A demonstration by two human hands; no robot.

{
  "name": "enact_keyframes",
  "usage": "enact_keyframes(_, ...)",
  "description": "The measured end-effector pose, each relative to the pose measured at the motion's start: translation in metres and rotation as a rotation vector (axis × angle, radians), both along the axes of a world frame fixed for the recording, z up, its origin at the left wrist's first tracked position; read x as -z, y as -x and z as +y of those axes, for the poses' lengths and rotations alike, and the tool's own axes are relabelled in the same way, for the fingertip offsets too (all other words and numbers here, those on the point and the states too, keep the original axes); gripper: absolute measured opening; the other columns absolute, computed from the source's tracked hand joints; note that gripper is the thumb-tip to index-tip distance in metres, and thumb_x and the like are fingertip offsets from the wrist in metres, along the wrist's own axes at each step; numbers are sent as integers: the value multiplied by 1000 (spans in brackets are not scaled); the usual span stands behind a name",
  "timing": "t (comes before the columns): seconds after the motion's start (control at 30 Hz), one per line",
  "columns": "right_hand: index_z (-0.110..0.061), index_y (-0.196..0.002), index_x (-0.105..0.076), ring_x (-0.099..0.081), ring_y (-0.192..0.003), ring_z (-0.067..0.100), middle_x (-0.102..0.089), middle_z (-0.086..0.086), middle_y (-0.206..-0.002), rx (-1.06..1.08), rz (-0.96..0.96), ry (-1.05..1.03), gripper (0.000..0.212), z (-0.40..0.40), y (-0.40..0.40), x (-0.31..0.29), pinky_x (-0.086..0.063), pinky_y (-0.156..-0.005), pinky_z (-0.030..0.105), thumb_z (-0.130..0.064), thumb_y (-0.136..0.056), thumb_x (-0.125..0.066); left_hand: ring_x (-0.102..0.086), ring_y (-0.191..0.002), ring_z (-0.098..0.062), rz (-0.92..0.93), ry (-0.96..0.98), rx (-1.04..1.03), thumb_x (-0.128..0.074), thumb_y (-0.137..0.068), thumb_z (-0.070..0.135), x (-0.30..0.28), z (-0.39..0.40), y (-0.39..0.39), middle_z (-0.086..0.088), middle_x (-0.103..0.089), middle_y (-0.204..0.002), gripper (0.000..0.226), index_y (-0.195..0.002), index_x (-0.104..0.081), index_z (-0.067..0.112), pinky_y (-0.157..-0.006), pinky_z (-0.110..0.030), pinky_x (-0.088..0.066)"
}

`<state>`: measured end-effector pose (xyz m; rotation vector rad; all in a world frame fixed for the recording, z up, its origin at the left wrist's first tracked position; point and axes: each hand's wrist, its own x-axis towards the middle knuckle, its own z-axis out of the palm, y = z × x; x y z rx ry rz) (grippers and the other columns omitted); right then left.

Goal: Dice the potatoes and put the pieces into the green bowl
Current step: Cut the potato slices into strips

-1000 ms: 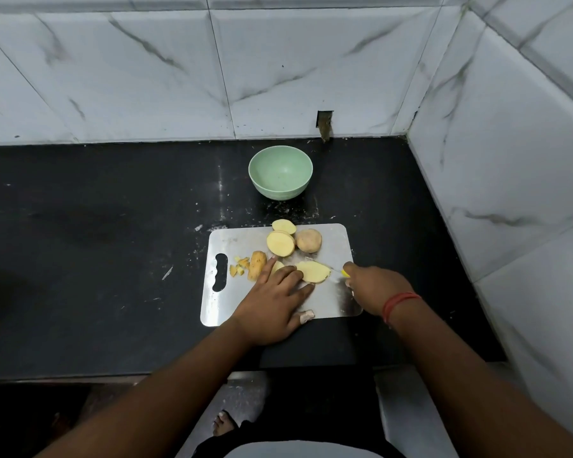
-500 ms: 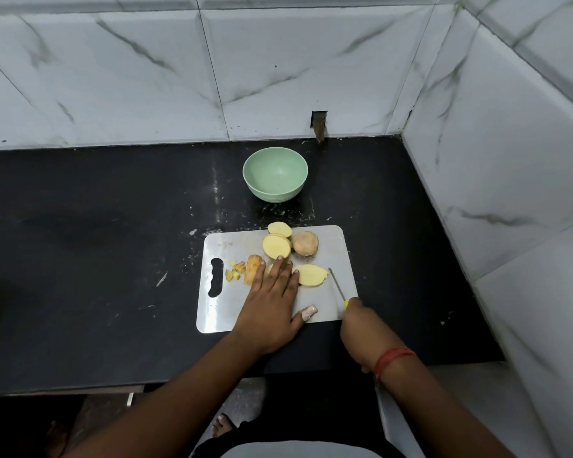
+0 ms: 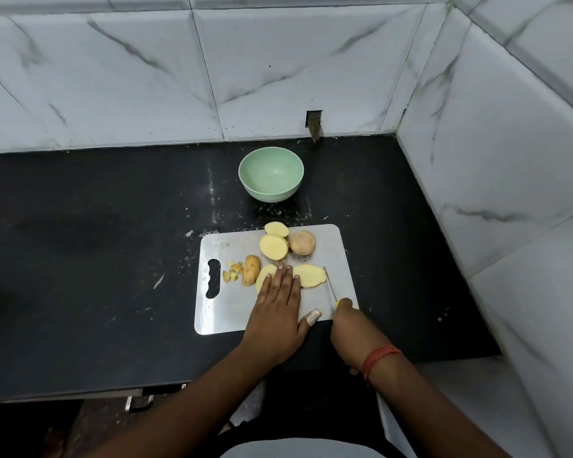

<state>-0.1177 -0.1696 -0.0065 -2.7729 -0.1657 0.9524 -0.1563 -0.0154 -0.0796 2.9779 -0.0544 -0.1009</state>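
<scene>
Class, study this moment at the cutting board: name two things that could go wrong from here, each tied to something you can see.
1. The left hand lies flat with straight fingers on the potato slices, close to the knife held by the right hand; a slipping blade could nick a fingertip.
2. The green bowl stands off the cutting board, so the diced pieces could drop onto the counter on the way.

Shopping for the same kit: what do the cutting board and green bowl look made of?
Cutting board: probably stainless steel, brushed; it is thin, silver-grey, with dull streaky reflections. Green bowl: likely plastic or a fibre composite, matte pale green with faint specks and ribbed lower wall; ceramic can't be excluded.
</scene>
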Motion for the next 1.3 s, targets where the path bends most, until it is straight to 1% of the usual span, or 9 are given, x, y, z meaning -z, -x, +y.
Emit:
enact_keyframes(0.1,-3,-125,-36,-64,-95,31,-60,17,-113,-5,17,0,35,3,0,0,-45,-61,36,3,-91,-41,-4,-156,-31,-7,-1,-17,1,-99,69,3,-3,1,-19,-18,-166,94,-158,-26,1,-127,-50,-10)
enact_keyframes(0.23,-3,-124,-35,-60,-83,30,-60,17,-108,43,-18,2,37,-2,0,-2,-46,-56,37,4,-89,-41,-5,-156,-31,-34,6,-51,-2,-100,67,2,-3,3,-19,-18,-166,91,-157,-27,1,-125,-49,-8)
enact_keyframes(0.33,-3,-121,-35,-58,-74,29,-61,17,-105,68,-41,-20,29,-12,6,1,-47,-49,37,1,-92,-39,-6,-156,-31,-53,-22,-23,-6,-102,66,3,2,10,-19,-19,-166,88,-157,-29,1,-124,-49,-8)
enact_keyframes(0.43,-5,-117,-36,-63,-79,30,-61,16,-102,94,-20,-54,20,-14,12,7,-50,-50,38,-7,-97,-40,-9,-156,-32,-49,-74,48,-12,-103,66,8,3,18,-19,-22,-165,86,-156,-31,2,-123,-52,-9)
enact_keyframes(0.57,-4,-119,-36,-63,-81,26,-58,8,-87,26,-43,-36,24,-10,13,16,-40,-51,30,-8,-96,-40,-11,-155,-34,-21,-54,24,-11,-103,65,9,-5,18,-21,-21,-164,86,-156,-30,1,-122,-53,-10)
enact_keyframes(0.7,-6,-114,-36,-65,-89,30,-62,15,-104,23,-34,-66,19,-9,13,15,-44,-59,33,-7,-95,-40,-12,-155,-35,-17,-35,4,-9,-103,65,9,-11,17,-21,-22,-164,86,-156,-31,1,-121,-54,-10)
enact_keyframes(0.97,-6,-115,-36,-62,-81,29,-60,16,-104,69,-21,-82,20,-10,9,11,-50,-58,37,-7,-95,-38,-10,-156,-33,-76,0,-39,-17,-103,61,5,-10,17,-18,-24,-165,79,-155,-35,5,-123,-52,-7)
enact_keyframes(1.1,-5,-112,-38,-61,-79,31,-61,18,-103,53,-52,-71,20,-12,5,10,-47,-56,36,-1,-92,-35,-5,-157,-29,-73,-4,-36,-5,-101,65,0,-1,6,-17,-20,-166,86,-157,-31,5,-126,-51,-6)
enact_keyframes(1.3,-5,-114,-39,-64,-82,30,-62,16,-102,0,-59,-27,22,-8,1,11,-44,-56,34,0,-92,-38,2,-157,-23,-37,-1,0,1,-96,71,-5,8,-9,-11,-19,-168,94,-159,-26,7,-125,-48,9)
